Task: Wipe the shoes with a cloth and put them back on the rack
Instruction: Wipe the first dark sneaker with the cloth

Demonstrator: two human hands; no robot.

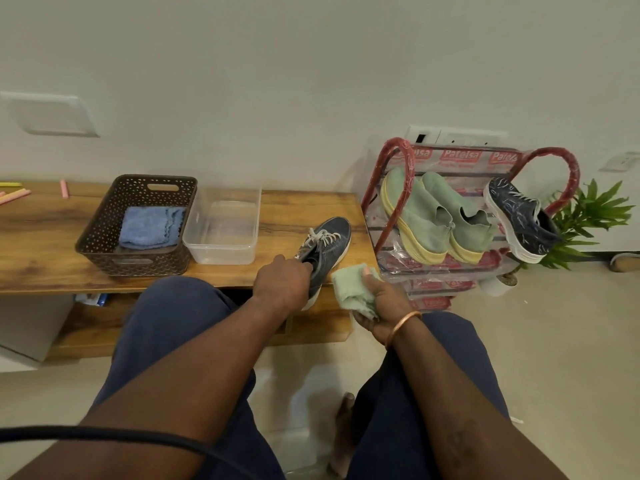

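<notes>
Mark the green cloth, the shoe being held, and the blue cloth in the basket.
green cloth [349, 289], head view, on its bunched middle in the right hand.
dark blue shoe [329, 244], head view, on its side panel below the laces.
blue cloth [149, 228], head view, on its folded top face.

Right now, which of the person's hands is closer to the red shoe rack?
The right hand, holding a green cloth just before the shoe rack. The left hand grips the blue shoe, farther away.

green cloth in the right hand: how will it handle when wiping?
Probably floppy: the green cloth bunches and folds in the right hand. Likely light, since loosely curled fingers hold it. Its fuzzy-looking surface should grip the navy shoe rather than slide.
</notes>
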